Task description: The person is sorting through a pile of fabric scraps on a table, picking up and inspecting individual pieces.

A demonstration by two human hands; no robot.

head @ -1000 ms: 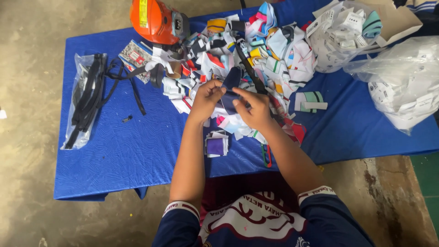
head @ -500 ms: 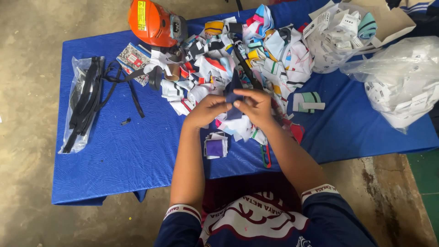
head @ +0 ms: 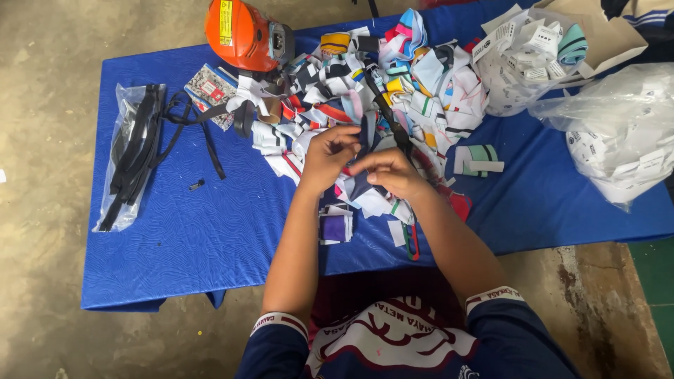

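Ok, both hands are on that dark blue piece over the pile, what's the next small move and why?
Probably draw the dark blue fabric piece up and toward the body, clear of the scrap pile. The left hand and right hand both pinch it, and it lies against the black strap and other scraps, so lifting it free should stop neighbours snagging.

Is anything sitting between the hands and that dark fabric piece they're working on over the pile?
Nothing visible does. The left hand and right hand both already pinch the dark fabric piece, lifted just above the heap of cut fabric scraps. A black strap runs beside it, not between.
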